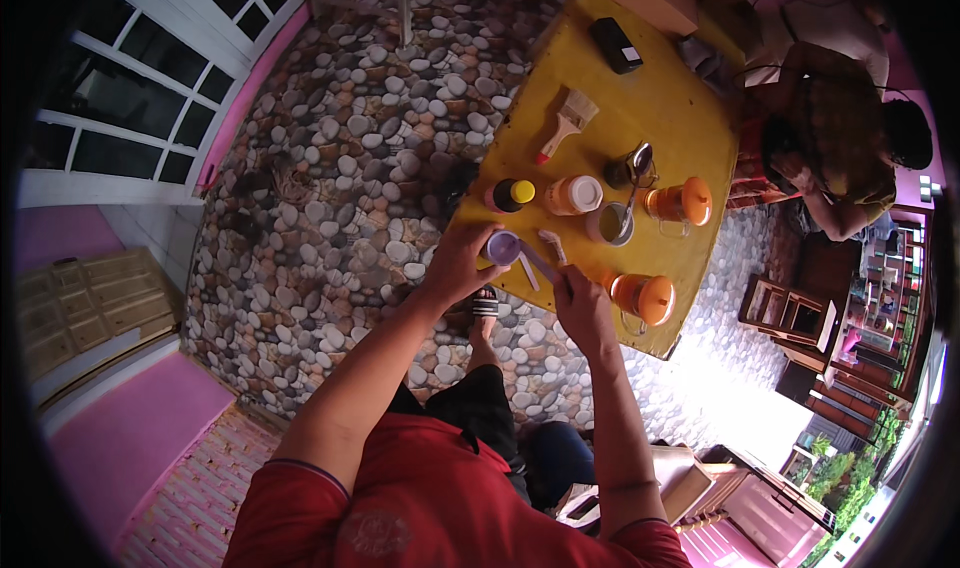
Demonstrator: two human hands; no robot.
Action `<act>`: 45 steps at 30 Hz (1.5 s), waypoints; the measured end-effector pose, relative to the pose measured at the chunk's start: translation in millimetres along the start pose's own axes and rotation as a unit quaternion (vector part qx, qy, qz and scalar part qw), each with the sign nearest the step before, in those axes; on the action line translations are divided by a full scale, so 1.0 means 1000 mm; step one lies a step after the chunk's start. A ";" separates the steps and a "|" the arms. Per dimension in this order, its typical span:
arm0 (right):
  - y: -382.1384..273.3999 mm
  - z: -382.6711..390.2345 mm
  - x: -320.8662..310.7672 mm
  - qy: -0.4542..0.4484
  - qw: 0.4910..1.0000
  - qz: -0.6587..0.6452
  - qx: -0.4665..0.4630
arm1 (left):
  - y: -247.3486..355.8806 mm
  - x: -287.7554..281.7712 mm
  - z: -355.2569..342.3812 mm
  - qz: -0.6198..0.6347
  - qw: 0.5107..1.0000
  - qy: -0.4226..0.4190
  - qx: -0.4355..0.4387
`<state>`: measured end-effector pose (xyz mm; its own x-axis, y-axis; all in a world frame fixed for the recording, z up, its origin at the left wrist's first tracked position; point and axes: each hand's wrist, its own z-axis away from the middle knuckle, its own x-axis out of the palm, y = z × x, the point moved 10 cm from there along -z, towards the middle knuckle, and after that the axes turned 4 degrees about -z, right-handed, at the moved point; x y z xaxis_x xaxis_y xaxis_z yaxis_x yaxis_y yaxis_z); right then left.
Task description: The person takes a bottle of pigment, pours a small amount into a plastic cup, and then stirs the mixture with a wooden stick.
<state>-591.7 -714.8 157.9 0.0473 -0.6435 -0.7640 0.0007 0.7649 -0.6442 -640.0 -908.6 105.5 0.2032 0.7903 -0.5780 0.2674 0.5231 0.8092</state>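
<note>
My left hand is closed around a small round cup with a pale purple inside, held over the near edge of the yellow table. My right hand grips a pale flat stick whose far end reaches toward the cup's rim; whether it touches cannot be made out. A thin white strip shows beside the stick. Just beyond the cup stand a dark bottle with a yellow cap and a white-lidded jar. A small brush lies close to my right hand.
Orange-lidded glass pitchers stand at the right. Nearer the middle are a grey cup with a spoon, a dark metal mug and a wide paintbrush. Farther off lies a black box. Another person sits beyond the table.
</note>
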 end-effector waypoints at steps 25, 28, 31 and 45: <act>0.008 -0.014 0.001 -0.080 0.996 -0.003 0.032 | -0.003 0.003 0.008 -0.008 0.999 0.018 -0.048; 0.009 -0.016 0.003 -0.088 0.996 -0.017 0.023 | -0.001 -0.003 0.014 0.012 0.997 0.070 -0.043; 0.022 -0.014 0.011 -0.105 0.992 -0.059 0.046 | 0.002 -0.003 0.015 -0.002 0.997 0.074 -0.037; 0.076 0.032 0.071 -0.170 0.823 -0.431 0.330 | 0.001 0.000 0.013 -0.080 0.995 0.056 -0.006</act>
<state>-556.1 -701.3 55.9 0.0215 -0.9954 0.0930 0.7163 -0.0495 -0.6960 -626.9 -912.1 105.3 0.0523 0.7269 -0.6847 0.2755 0.6486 0.7096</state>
